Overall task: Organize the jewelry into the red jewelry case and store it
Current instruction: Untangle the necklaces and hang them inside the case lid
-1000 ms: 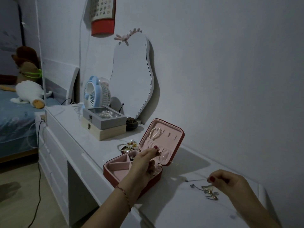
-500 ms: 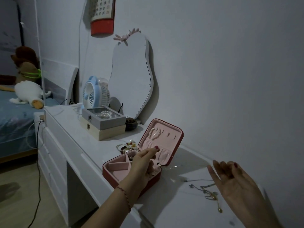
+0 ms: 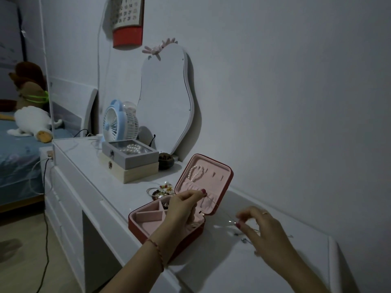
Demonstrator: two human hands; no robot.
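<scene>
The left hand (image 3: 182, 205) and right hand (image 3: 263, 231) each pinch an end of a thin chain (image 3: 220, 208). Below the left hand, the open red case (image 3: 148, 229) sits on the tabletop (image 3: 222, 267).

Red jewelry case (image 3: 169, 233), pink lining; blue fan (image 3: 115, 121); white dresser (image 3: 110, 187).

Single head view, angled down along dresser (image 3: 118, 193), close.

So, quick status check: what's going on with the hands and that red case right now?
Left hand and right hand each pinch an end of a thin chain. Red jewelry case open. Nothing in the way.
</scene>
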